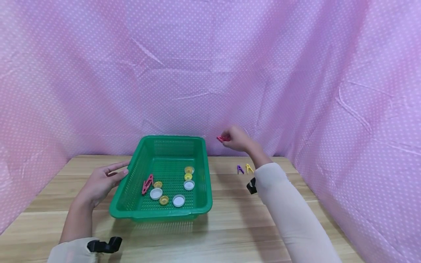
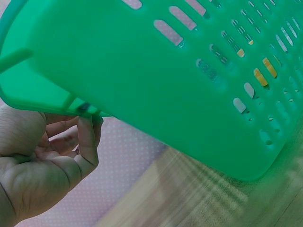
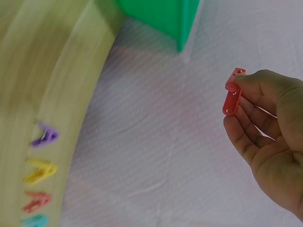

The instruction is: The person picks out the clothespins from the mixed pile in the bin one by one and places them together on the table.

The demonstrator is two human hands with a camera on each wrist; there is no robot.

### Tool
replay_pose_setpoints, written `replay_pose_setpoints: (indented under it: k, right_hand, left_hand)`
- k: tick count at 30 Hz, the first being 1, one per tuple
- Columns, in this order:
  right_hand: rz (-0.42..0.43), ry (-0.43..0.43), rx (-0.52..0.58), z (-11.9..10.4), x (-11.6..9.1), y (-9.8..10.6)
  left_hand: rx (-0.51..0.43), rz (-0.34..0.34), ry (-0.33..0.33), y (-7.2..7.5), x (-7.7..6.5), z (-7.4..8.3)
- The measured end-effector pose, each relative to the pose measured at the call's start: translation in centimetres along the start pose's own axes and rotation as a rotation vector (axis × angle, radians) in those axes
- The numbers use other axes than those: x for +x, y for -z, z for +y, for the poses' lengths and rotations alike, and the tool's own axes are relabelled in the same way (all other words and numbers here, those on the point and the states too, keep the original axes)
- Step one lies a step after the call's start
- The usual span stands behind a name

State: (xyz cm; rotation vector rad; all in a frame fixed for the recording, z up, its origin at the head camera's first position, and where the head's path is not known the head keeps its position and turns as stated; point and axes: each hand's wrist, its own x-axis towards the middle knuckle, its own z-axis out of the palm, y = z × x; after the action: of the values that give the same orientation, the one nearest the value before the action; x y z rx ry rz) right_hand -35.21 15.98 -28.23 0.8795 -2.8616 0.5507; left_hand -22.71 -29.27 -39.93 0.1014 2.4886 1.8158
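A green plastic basket (image 1: 161, 214) is tilted up off the table at its near side. At its left rim, my left hand (image 1: 102, 182) grips the edge; in the left wrist view the left fingers (image 2: 87, 142) curl at the rim. Inside the basket lie red clothespins (image 1: 147, 184), white caps (image 1: 156, 194) and yellow caps (image 1: 163, 200). To the right of the basket, my right hand (image 1: 239, 138) is raised and pinches a red clothespin (image 3: 231, 101) between thumb and fingers.
On the wooden table (image 1: 230, 226), at the right, lie a purple clothespin (image 1: 240, 169) and a yellow clothespin (image 1: 249, 168). The right wrist view also shows another red clothespin (image 3: 36, 202) and a teal clothespin (image 3: 35, 221). Pink dotted cloth (image 1: 210, 80) hangs behind and at the sides.
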Motion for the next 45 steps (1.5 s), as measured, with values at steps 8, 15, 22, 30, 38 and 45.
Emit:
replay_pose_setpoints:
  k: [8,15,22,30,38,45]
  right_hand:
    - [-0.028,-0.062,-0.016,3.7,-3.0,0.0]
    - [-0.009,-0.099,-0.009,6.3,-5.3,-0.3]
    - [-0.01,-0.133,0.002,8.3,-7.4,-1.3]
    - [-0.012,-0.179,0.026,9.9,-9.4,-2.5]
    - [-0.01,-0.235,0.078,11.7,-11.0,-3.7]
    - [0.03,-0.238,0.068,12.6,-12.4,-4.4]
  left_hand:
    - [0.002,-0.006,-0.006,0.0,0.2,-0.1]
    - [-0.022,-0.013,-0.007,0.0,0.3,-0.1]
    - [-0.023,-0.009,-0.011,0.0,0.2,0.1]
    - [-0.04,-0.007,-0.022,0.0,0.0,0.1]
    - [-0.043,-0.003,-0.022,0.0,0.1,0.0]
    - [-0.045,-0.008,-0.021,-0.1,0.1,0.0]
